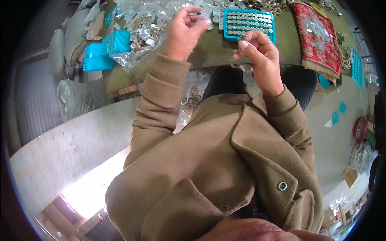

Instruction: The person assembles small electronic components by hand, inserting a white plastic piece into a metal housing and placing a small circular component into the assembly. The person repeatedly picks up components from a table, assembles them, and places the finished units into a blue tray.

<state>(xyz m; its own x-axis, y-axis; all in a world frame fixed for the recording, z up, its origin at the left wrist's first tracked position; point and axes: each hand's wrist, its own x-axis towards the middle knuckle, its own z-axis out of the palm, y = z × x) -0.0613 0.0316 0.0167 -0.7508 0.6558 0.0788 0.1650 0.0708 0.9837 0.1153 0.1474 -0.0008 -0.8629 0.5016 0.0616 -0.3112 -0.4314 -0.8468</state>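
Above the table's near edge, my left hand is closed in a pinch, its fingertips on a small whitish piece with a dark end, too small to name. To its right, my right hand pinches a thin coiled wire that hangs in a loop below the fingers, with a small dark greenish end at the fingertips. Just beyond the right hand lies a blue tray holding rows of small round white pieces. Left of my left hand, a clear plastic bag holds white and metallic small parts.
Blue ribbed trays lie at the table's left edge. Loose white pieces are strewn along the far side. A red patterned cloth hangs over the right edge. Stuffed sacks stand at far left. A bench is beside me.
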